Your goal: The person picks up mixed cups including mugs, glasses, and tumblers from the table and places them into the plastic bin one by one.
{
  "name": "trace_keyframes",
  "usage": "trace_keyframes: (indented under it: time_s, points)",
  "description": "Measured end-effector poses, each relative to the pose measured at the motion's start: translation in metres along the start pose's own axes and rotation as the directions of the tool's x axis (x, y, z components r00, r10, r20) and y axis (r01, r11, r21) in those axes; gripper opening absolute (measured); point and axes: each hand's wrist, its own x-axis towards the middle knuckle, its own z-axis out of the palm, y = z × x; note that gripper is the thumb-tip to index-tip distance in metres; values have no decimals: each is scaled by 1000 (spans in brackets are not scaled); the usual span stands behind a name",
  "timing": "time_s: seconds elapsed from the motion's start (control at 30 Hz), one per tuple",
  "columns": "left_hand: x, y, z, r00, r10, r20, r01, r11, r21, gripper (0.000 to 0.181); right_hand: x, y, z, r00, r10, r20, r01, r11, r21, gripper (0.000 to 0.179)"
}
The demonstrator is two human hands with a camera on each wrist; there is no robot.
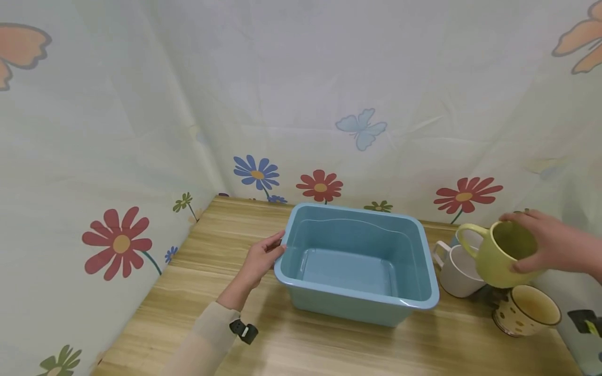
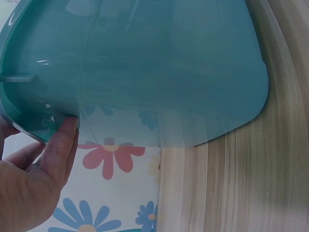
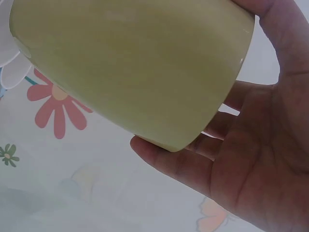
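A light blue plastic basin [image 1: 357, 300] stands on the wooden table with nothing inside it. At its left rim is my left hand [image 1: 258, 261], the thumb by the edge and the fingers reaching under the lip against the outer wall [image 2: 169, 63]. My right hand [image 1: 555, 243] grips a yellow-green mug [image 1: 500, 261] across its rim, to the right of the basin. That mug is raised and tilted, its handle toward the basin. In the right wrist view, thumb and fingers span the mug's smooth side [image 3: 135, 63].
Below the raised mug, a white mug [image 1: 458, 274] stands close to the basin's right side. A pale blue mug [image 1: 472, 237] is partly hidden behind it. A cream mug with brown spots [image 1: 524, 313] is nearer the front. Flowered cloth [image 1: 301, 104] hangs around the table.
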Motion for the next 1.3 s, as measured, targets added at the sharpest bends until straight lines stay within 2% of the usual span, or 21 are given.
trace_keyframes:
  time_s: [0.17,0.43,0.67,0.87,1.3]
  points:
    - [0,-1,0,1000,-9,-5,9,1000,3,51,5,-9,-8,1000,15,23,-15,1000,7,91]
    - [-1,0,0,1000,-4,-2,4,1000,-2,51,13,-15,-16,1000,-24,3,24,1000,9,90]
    - [-2,-1,0,1000,-21,-8,21,1000,-6,51,25,-21,-21,999,-32,21,31,999,40,95]
    - [-2,-1,-1,1000,-15,-6,15,1000,-7,51,36,-27,-24,996,-90,-12,91,993,69,93]
    - [-1,1,0,1000,-17,-6,17,1000,1,50,53,-44,-32,987,-152,-46,155,983,96,88]
